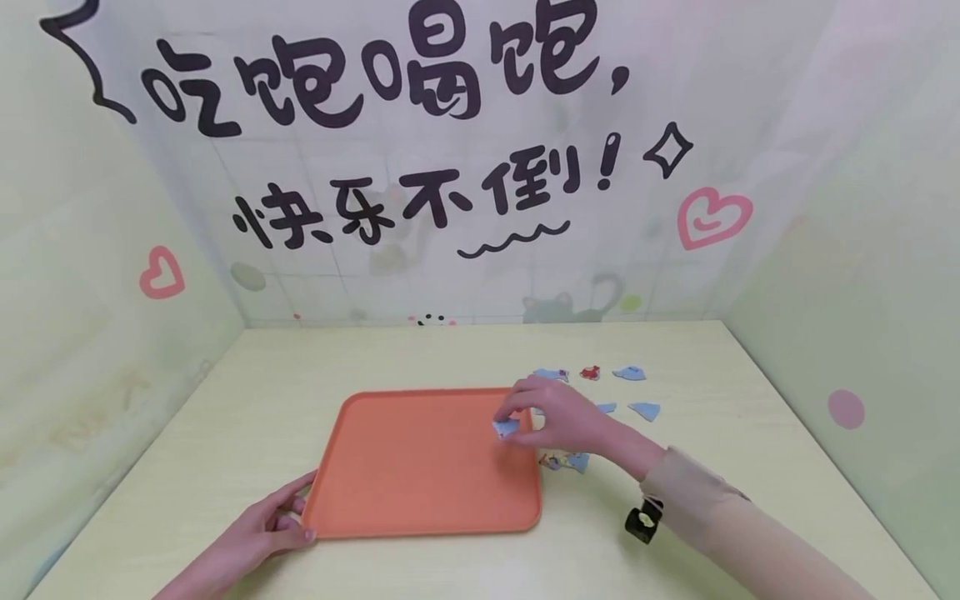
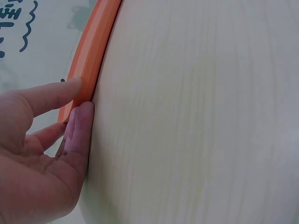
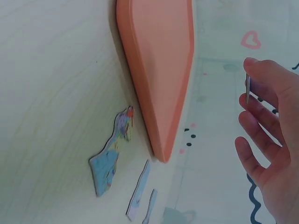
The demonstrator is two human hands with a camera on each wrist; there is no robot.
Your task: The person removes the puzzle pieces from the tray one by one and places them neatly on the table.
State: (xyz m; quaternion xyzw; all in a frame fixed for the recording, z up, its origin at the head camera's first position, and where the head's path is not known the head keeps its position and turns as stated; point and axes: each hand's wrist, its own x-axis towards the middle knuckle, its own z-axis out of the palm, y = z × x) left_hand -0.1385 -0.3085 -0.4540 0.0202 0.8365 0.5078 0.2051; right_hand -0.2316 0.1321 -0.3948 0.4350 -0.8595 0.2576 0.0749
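Observation:
An orange tray (image 1: 420,467) lies on the pale wooden table. My left hand (image 1: 273,525) grips its near left corner; the left wrist view puts the thumb (image 2: 70,91) on the rim and the other fingers against the outer side and underneath. Over the tray's right part, my right hand (image 1: 562,417) pinches a small light-blue puzzle piece (image 1: 506,428) between thumb and fingertips. From the right wrist, that piece (image 3: 248,88) appears edge-on as a thin sliver, held above the tray's surface, with the remaining fingers loosely bent.
Right of the tray lie several flat puzzle pieces: a red one (image 1: 590,372), blue ones (image 1: 630,373) and a multicoloured piece with blue (image 1: 577,462) close by the tray's edge. Printed walls enclose the table at the back (image 1: 420,283) and both sides.

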